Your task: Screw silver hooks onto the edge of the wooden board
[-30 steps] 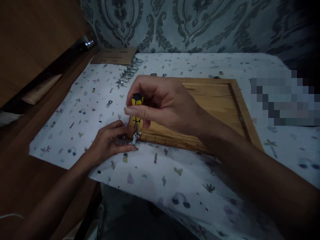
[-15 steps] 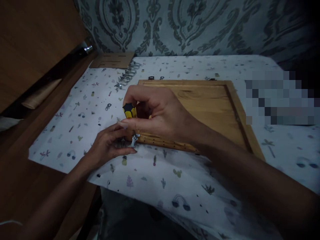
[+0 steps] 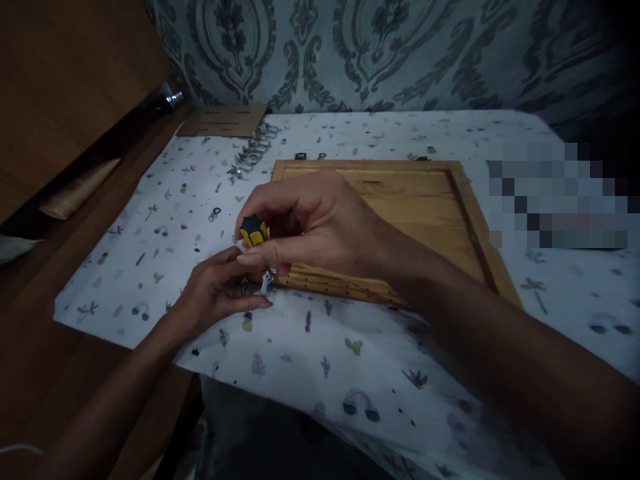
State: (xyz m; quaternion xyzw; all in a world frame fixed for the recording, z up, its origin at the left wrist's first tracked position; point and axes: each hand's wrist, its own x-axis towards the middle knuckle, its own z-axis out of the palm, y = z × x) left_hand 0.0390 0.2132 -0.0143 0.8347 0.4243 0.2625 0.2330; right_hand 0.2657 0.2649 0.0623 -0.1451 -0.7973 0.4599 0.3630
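A room in a home, used for a bit of handiwork: damask wallpaper [image 3: 400,47] rises behind the surface [image 3: 450,127], a cloth [image 3: 165,220] printed with small plants covers it, and brown wooden furniture [image 3: 60,87] stands left of it.

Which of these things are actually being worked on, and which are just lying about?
In use:
- right hand gripping the yellow-and-black screwdriver
- left hand steadying the small metal fitting
- wooden board, at its near left corner

Lying about:
- row of metal fittings
- cardboard piece
- patterned cloth
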